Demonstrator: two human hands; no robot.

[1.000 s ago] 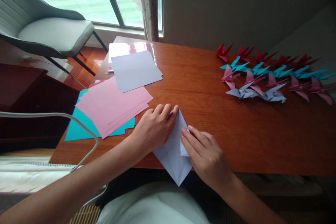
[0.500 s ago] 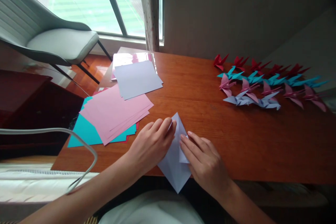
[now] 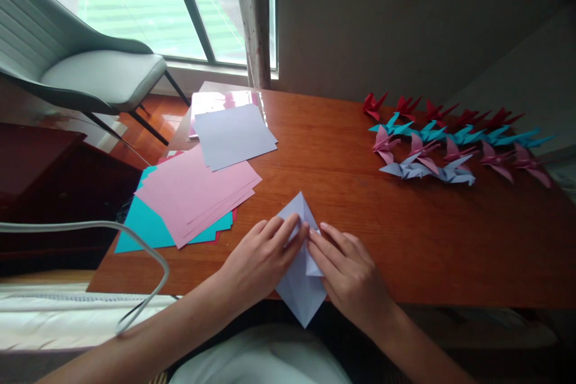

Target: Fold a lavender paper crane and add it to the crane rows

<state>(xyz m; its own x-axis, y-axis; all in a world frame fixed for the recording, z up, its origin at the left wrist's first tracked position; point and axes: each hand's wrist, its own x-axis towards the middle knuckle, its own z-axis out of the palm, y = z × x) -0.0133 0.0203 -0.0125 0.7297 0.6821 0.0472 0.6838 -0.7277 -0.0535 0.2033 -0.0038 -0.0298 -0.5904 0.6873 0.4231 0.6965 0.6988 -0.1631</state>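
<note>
A partly folded lavender paper lies at the near edge of the wooden table, its lower tip hanging over the edge. My left hand presses on its left side with the fingers laid flat and together. My right hand presses on its right side, fingertips meeting the left hand's near the paper's middle fold. The paper's upper point sticks out beyond both hands.
Stacks of flat sheets lie at the left: lavender, pink, teal. Rows of folded paper cranes, red, teal, pink and lavender, stand at the far right. A grey chair is by the window.
Both hands slid down the lavender paper toward me, and their fingertips came together. More of the paper's upper point now shows.
</note>
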